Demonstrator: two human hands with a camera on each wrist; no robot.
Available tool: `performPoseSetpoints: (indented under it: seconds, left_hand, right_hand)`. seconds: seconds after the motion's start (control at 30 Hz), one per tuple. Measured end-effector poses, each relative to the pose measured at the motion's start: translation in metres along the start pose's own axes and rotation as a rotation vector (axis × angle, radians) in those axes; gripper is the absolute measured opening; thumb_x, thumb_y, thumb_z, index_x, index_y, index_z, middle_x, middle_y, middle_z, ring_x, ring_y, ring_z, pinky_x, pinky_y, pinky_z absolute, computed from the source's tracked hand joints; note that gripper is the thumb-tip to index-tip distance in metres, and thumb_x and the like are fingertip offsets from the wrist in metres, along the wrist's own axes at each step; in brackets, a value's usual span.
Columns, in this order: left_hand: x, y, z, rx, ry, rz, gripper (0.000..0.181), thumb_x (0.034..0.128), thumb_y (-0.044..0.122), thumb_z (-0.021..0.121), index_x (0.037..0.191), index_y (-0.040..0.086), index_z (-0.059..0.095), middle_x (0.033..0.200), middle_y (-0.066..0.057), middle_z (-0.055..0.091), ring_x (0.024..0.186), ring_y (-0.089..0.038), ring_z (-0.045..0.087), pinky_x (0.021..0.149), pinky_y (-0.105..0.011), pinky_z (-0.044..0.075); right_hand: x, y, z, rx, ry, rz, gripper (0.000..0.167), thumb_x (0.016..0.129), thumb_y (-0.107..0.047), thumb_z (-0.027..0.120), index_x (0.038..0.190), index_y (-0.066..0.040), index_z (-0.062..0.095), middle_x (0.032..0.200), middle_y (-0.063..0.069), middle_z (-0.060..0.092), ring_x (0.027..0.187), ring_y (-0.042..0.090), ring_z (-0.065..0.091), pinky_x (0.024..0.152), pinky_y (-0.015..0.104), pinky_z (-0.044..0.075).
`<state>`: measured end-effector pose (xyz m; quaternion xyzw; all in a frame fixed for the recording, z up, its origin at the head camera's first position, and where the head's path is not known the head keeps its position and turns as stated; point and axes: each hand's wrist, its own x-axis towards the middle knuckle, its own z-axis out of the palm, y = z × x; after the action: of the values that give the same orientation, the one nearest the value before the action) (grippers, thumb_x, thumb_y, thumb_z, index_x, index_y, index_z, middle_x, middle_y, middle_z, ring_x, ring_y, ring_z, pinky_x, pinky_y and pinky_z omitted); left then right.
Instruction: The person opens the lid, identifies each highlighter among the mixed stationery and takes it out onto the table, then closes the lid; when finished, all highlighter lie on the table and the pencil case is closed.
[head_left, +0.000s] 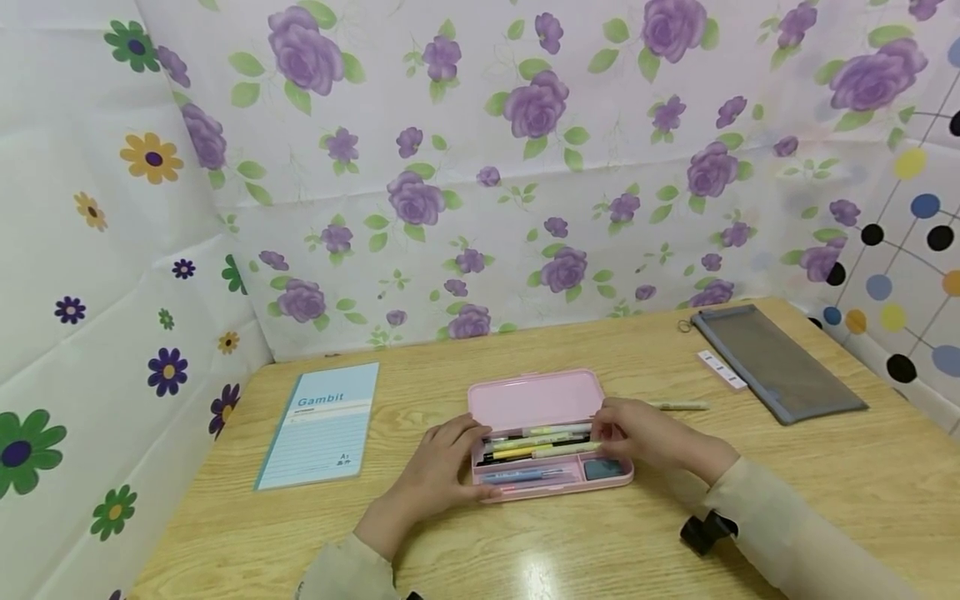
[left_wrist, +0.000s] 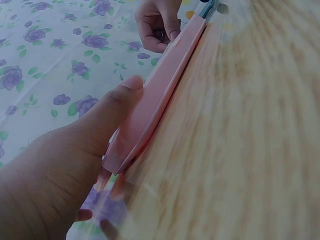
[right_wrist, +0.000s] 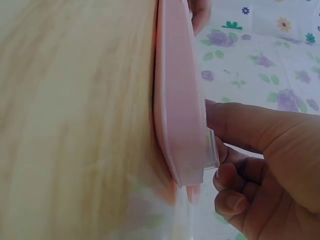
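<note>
A pink pencil case (head_left: pixel 543 400) lies with its lid folded back on the wooden table, holding several pens (head_left: pixel 517 452) and a dark eraser-like block (head_left: pixel 602 469) in a small compartment. My left hand (head_left: pixel 442 467) grips its left end, thumb at the front wall and fingers at the back. In the left wrist view that thumb (left_wrist: pixel 131 85) presses the case's side. Over the case's right end, my right hand (head_left: pixel 637 433) pinches the end of a pale green pen (head_left: pixel 566 451); its fingertips are partly hidden. A clear plastic piece (right_wrist: pixel 212 150) sticks up beside them in the right wrist view.
A light blue notebook (head_left: pixel 322 429) lies at the left. Toward the right are a grey mesh zip pouch (head_left: pixel 787 362) and a small white-pink strip (head_left: pixel 722 370). Another pale pen (head_left: pixel 681 406) lies behind my right hand. Patterned cloths (head_left: pixel 480 167) hang behind the table.
</note>
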<state>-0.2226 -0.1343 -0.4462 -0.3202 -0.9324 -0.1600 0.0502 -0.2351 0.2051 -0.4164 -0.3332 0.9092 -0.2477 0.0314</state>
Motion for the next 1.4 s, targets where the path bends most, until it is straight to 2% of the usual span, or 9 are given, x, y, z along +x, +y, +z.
performPoseSetpoints:
  seconds: [0.23,0.43,0.73,0.9,1.13,1.4]
  left_hand:
    - [0.001,0.000,0.000,0.009,0.000,0.003,0.085,0.0763,0.068,0.065,0.142,0.017,0.046,0.145,-0.006,0.045,0.138,-0.027,0.040,0.112,-0.052,0.035]
    - [0.001,0.000,0.000,0.000,0.000,0.004,0.085,0.0764,0.067,0.065,0.142,0.017,0.046,0.145,-0.006,0.045,0.138,-0.027,0.040,0.111,-0.052,0.035]
    - [0.001,0.000,0.000,-0.004,0.008,0.007,0.084,0.0760,0.067,0.066,0.141,0.017,0.047,0.145,-0.006,0.046,0.137,-0.027,0.040,0.110,-0.053,0.036]
    - [0.000,0.000,0.000,-0.009,0.012,0.007,0.083,0.0761,0.065,0.067,0.141,0.017,0.047,0.144,-0.006,0.046,0.137,-0.027,0.041,0.109,-0.054,0.036]
    - [-0.001,-0.001,-0.001,-0.019,0.011,0.005,0.083,0.0764,0.066,0.067,0.141,0.017,0.047,0.145,-0.006,0.046,0.137,-0.027,0.040,0.110,-0.054,0.036]
    - [0.000,0.000,0.000,-0.007,0.011,0.012,0.082,0.0767,0.066,0.066,0.141,0.018,0.047,0.145,-0.006,0.045,0.137,-0.026,0.040,0.110,-0.053,0.036]
  right_hand:
    - [0.001,0.000,-0.004,-0.017,0.021,-0.040,0.004,0.090,-0.016,0.067,0.086,-0.015,0.066,0.085,-0.005,0.056,0.072,0.001,0.048,0.062,0.018,0.045]
    - [0.000,-0.005,-0.013,-0.037,0.035,-0.012,0.004,0.089,-0.016,0.068,0.085,-0.016,0.067,0.084,-0.006,0.057,0.070,0.001,0.046,0.060,0.019,0.042]
    - [-0.006,-0.005,-0.031,-0.143,0.067,-0.053,0.006,0.086,-0.015,0.071,0.085,-0.017,0.066,0.082,-0.005,0.056,0.069,0.005,0.046,0.059,0.019,0.040]
    - [-0.009,-0.002,-0.039,-0.167,0.065,-0.041,0.006,0.086,-0.016,0.072,0.084,-0.018,0.066,0.081,-0.006,0.055,0.070,0.007,0.047,0.059,0.019,0.040]
    - [-0.013,0.000,-0.049,-0.173,0.047,-0.020,0.007,0.087,-0.018,0.071,0.084,-0.018,0.065,0.081,-0.007,0.054,0.067,0.002,0.042,0.057,0.019,0.038]
    - [-0.025,0.011,-0.057,-0.190,0.082,0.020,0.005,0.088,-0.020,0.070,0.087,-0.020,0.065,0.082,-0.007,0.054,0.067,-0.002,0.042,0.056,0.019,0.039]
